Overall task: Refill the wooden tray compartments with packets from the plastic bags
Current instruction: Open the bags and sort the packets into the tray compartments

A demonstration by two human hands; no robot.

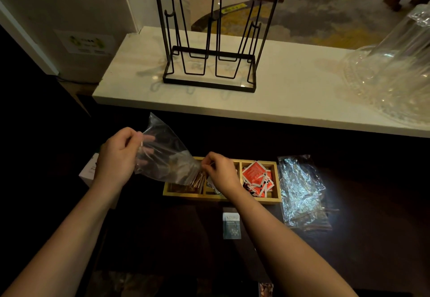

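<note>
Over the tray's (222, 197) left slot at lower centre, both hands pinch the bag (162, 154), left (116, 157) lifting its bottom, right (218, 171) at the mouth, tipping brown packets (199, 179) out; next probably a shake.

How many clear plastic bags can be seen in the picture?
2. One plastic bag is held up by both hands, its mouth over the left compartment of the wooden tray. The other bag lies flat right of the tray. More may be out of view.

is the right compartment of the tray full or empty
Full: the right compartment of the wooden tray holds a heap of red packets rising above its rim.
</note>
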